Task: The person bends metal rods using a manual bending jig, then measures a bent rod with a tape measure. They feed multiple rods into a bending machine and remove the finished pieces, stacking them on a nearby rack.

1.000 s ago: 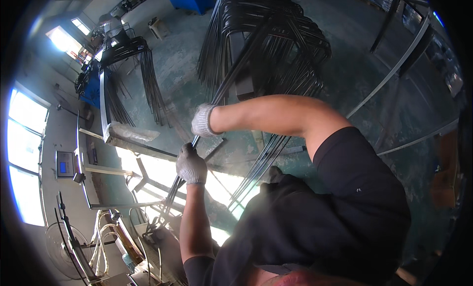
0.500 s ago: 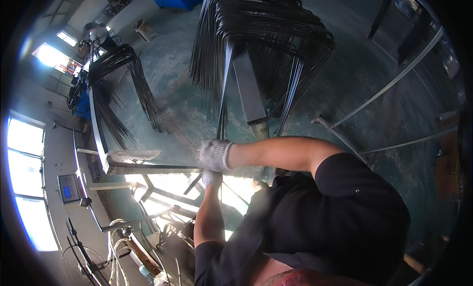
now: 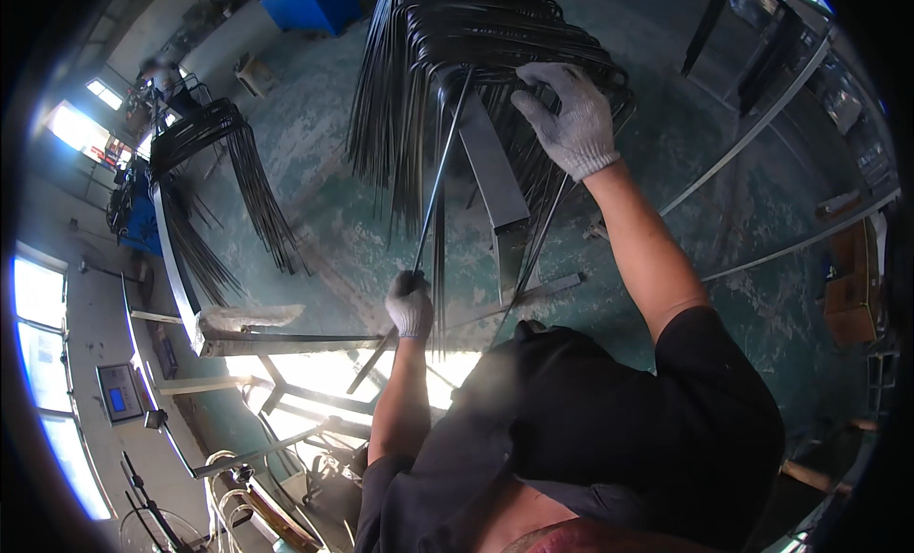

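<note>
A thick stack of dark metal rods bent into U shapes (image 3: 514, 39) hangs in front of me, legs pointing down. My left hand (image 3: 409, 308), in a pale knit glove, is closed around the lower part of one bent metal rod (image 3: 440, 182), whose leg slants up to the stack's near face. My right hand (image 3: 568, 123), also gloved, is at the stack's near right corner. Its fingers are bent forward and the thumb stands apart; whether the fingertips touch the rods is hidden. A grey rectangular beam (image 3: 495, 172) slopes out under the stack between the legs.
Left of me, a metal bar (image 3: 286, 345) runs toward a smaller rack of bent rods (image 3: 262, 172). A control box with a blue screen (image 3: 119, 395) is on the left wall. Curved metal rails (image 3: 752, 163) are on the right. Cables and machine parts lie at lower left.
My right hand has moved from beside the left hand up and right to the stack. My left hand has moved slightly up, and one rod's leg now slants into it.
</note>
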The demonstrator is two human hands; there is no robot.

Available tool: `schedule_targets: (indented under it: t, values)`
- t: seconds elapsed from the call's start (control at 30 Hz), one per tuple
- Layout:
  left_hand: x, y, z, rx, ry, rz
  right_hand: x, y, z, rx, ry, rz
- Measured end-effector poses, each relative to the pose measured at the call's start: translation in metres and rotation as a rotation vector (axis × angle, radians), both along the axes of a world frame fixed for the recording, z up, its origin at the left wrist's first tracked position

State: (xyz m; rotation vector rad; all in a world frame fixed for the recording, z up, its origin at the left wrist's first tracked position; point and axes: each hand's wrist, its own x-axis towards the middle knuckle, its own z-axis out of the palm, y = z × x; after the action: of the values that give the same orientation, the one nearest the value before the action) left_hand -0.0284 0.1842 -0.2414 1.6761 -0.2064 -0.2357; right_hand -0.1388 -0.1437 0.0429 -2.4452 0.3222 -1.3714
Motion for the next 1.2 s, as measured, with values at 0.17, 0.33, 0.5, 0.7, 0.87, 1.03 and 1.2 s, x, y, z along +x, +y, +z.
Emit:
schedule_targets:
  t: [0.17,0.33,0.5,0.7,0.87,1.03,1.2]
  values:
    - [-0.032,0.034,0.027,0.058,-0.044,-0.143,0.013,-0.054,-0.032,0.417,0.085,0.352]
    - [-0.056,0.063,0.011,0.348,-0.357,-0.171,-0.01,0.005,-0.036,0.352,0.553,0.705]
    - [-0.078,0.024,0.079,0.319,-0.717,-0.321,0.023,-0.014,-0.006,0.522,0.547,0.4]
    - [-0.09,0.015,0.104,0.315,-0.719,-0.346,0.14,-0.059,-0.026,0.267,0.835,-0.037]
    - [-0.103,0.013,0.125,0.276,-0.52,-0.263,0.194,-0.092,-0.026,0.385,0.721,-0.074]
    - [-0.121,0.005,0.119,0.384,-0.451,-0.26,0.267,-0.119,-0.027,0.467,0.646,-0.175]
    - [-0.145,0.003,0.123,0.511,-0.33,-0.146,0.357,-0.169,-0.023,0.577,0.662,-0.299]
